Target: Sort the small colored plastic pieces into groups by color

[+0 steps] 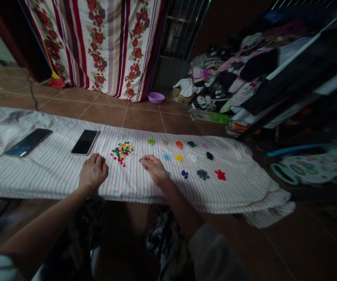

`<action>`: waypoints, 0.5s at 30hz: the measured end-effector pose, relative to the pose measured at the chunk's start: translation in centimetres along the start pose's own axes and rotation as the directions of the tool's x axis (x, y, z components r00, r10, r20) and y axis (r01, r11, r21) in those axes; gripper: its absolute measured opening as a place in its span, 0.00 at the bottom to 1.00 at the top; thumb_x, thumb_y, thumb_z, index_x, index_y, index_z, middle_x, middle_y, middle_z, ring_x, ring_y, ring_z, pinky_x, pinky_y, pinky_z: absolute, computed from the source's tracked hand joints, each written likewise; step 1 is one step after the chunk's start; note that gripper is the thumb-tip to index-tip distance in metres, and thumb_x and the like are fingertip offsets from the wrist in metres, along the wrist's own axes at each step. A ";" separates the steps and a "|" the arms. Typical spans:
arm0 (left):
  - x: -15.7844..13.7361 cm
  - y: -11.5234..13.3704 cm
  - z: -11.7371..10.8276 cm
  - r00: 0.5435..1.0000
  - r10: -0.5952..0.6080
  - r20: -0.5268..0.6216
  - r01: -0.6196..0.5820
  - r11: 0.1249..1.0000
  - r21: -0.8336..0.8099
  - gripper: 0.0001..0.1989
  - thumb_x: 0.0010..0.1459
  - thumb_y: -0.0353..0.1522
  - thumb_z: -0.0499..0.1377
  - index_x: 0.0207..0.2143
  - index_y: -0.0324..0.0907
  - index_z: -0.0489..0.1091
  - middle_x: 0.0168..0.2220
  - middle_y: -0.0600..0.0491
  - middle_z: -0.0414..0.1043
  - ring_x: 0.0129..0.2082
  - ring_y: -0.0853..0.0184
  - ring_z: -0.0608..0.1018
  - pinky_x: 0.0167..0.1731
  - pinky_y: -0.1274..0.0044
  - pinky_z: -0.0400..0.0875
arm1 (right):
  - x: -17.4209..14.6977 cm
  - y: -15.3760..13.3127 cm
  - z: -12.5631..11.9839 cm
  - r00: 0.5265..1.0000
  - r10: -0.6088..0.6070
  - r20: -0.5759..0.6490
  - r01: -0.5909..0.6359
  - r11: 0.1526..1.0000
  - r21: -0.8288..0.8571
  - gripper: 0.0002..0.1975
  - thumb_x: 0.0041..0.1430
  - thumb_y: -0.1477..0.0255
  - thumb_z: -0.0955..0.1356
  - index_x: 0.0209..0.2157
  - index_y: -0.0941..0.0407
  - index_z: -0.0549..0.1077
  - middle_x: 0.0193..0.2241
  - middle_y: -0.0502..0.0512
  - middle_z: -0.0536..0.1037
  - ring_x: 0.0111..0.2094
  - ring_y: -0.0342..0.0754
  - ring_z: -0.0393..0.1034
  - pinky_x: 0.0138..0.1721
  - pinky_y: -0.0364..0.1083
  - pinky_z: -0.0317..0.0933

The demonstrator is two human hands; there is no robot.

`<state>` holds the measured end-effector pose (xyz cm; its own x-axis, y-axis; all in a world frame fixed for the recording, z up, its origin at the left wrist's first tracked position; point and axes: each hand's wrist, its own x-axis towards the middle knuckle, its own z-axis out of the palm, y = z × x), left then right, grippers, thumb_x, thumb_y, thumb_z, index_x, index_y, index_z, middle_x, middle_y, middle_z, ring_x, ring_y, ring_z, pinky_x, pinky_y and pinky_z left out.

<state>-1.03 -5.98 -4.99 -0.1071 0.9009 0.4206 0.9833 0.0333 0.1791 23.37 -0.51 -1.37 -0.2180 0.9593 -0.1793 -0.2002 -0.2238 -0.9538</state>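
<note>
My left hand (93, 170) rests on the striped cloth (54, 171) with its fingers curled in, just below a phone. Beside it lies a mixed pile of tiny coloured pieces (123, 152). To the right of that pile, my right hand (154, 168) hovers low over the cloth, thumb and forefinger pinched at a tiny greyish bit too small to make out. Further right lie small single-colour heaps, among them light green (151, 141), orange (179, 144), yellow (179, 158), black (209, 155), grey (202, 174), purple (184, 174) and red (220, 174).
Two phones, a larger one (28, 143) and a smaller one (84, 142), lie at the left. Beyond the cloth are a tiled floor, a flowered curtain (98, 50), a purple basin (156, 97), a red broom (57, 80) and heaped clothes (229, 74).
</note>
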 end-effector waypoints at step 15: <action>-0.1 -0.5 -0.2 0.997 0.073 0.035 -0.073 0.997 -0.005 0.12 0.61 0.33 0.46 0.42 0.39 0.65 0.50 0.35 0.69 0.57 0.47 0.69 0.51 0.56 0.68 | -3.9 -0.1 -14.2 0.787 -0.226 -0.575 0.212 0.973 -0.092 0.19 0.37 0.60 0.73 0.34 0.52 0.72 0.29 0.53 0.74 0.32 0.49 0.70 0.31 0.48 0.66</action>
<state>-1.56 -6.13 -4.95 -0.0299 0.9153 0.4016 0.9877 -0.0346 0.1525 37.83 -1.77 -3.95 0.4227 0.9040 -0.0642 -0.1531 0.0014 -0.9882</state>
